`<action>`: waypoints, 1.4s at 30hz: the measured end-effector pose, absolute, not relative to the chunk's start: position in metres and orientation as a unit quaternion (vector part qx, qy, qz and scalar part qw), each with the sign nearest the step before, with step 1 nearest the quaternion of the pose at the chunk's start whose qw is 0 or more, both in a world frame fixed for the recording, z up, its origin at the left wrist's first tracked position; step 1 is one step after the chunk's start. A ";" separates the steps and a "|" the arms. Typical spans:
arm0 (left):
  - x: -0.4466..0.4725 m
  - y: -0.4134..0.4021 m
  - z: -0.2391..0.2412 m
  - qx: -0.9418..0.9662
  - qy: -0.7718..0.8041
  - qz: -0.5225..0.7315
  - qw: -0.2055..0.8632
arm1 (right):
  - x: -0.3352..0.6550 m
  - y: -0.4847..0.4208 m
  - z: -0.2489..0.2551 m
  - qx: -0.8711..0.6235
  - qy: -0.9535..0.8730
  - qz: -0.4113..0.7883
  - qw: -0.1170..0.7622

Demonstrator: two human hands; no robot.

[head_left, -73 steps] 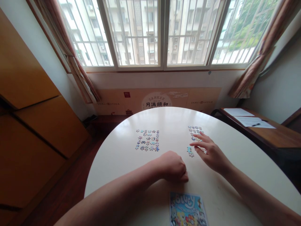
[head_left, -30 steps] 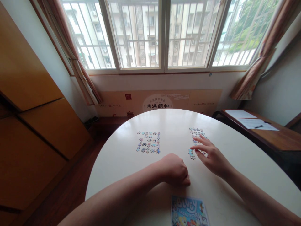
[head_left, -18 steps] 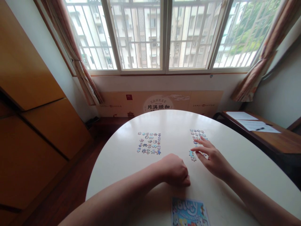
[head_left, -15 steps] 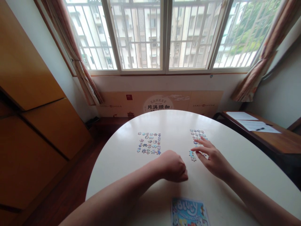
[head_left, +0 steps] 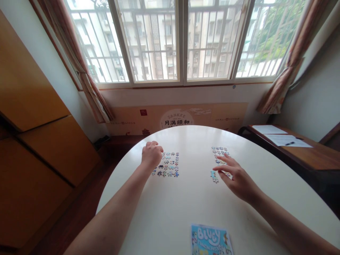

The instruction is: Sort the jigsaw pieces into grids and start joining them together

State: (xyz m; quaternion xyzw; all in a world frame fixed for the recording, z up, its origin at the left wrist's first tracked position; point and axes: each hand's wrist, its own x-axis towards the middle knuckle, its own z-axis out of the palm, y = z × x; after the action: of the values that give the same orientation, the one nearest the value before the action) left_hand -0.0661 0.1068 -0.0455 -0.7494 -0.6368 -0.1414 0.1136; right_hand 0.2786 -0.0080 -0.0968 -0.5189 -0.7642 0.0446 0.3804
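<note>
Two groups of small jigsaw pieces lie on a round white table [head_left: 186, 209]. My left hand [head_left: 152, 154] hovers curled at the far left corner of the left group of pieces [head_left: 168, 165]; whether it holds a piece is hidden. My right hand [head_left: 236, 177] rests flat with its fingers spread on the near part of the right group of pieces [head_left: 218, 156]. A few pieces show just left of its fingertips.
A blue puzzle box [head_left: 211, 240] lies at the table's near edge. A wooden side table [head_left: 308, 152] with papers and a pen stands to the right. Wooden cabinets [head_left: 34, 141] fill the left. Barred windows [head_left: 180, 42] and curtains are behind.
My left hand has lifted from the table near its front and travelled forward and left to the left group of pieces. My right hand has stayed on the right group.
</note>
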 end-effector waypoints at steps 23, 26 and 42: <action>-0.026 0.126 -0.062 -0.734 -0.677 -0.052 -0.012 | 0.273 -0.010 -0.086 -0.526 -0.761 0.040 0.378; -0.022 0.125 -0.064 -0.742 -0.668 -0.049 -0.015 | 0.273 -0.010 -0.086 -0.525 -0.765 0.041 0.371; -0.008 0.115 -0.063 -0.775 -0.630 -0.044 -0.018 | 0.272 -0.007 -0.088 -0.525 -0.755 0.037 0.390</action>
State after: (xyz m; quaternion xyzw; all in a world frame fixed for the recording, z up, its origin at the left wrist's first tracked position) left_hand -0.0085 0.1149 -0.0635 -0.7753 -0.6299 -0.0441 -0.0175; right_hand 0.2724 -0.0071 -0.0880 -0.5252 -0.7553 0.0367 0.3904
